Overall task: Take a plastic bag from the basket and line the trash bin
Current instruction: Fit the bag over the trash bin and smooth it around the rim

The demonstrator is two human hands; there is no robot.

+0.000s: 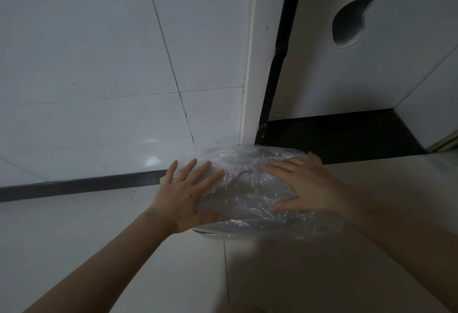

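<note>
Head view shows the clear plastic bag [250, 189] already draped over the trash bin [210, 234], which stands on the pale tiled floor [99, 250] near the corner where a white tiled wall [99, 52] meets a white door frame [250, 77]. Only a dark sliver of the bin's rim shows under the film at the near edge; the rest is hidden by crinkled plastic. The left hand [188, 196] lies flat on the bag's left side, its grip open with fingers spread; the right hand [304, 186] presses the right side the same way, grip open, holding nothing.

The lining looks nearly done, judging by how the film covers the mouth. The risk from here is the thin film slipping off the rim if one hand lifts before the edge is tucked down, or tearing if the spread fingers push through the slack middle. The bin might also slide on the glossy tiles.

The room is dim. A dark baseboard [74, 186] runs along the wall, a black threshold [334, 134] lies beyond the frame, and a white panel [396, 65] with a round cut-out [349, 23] stands behind it.
</note>
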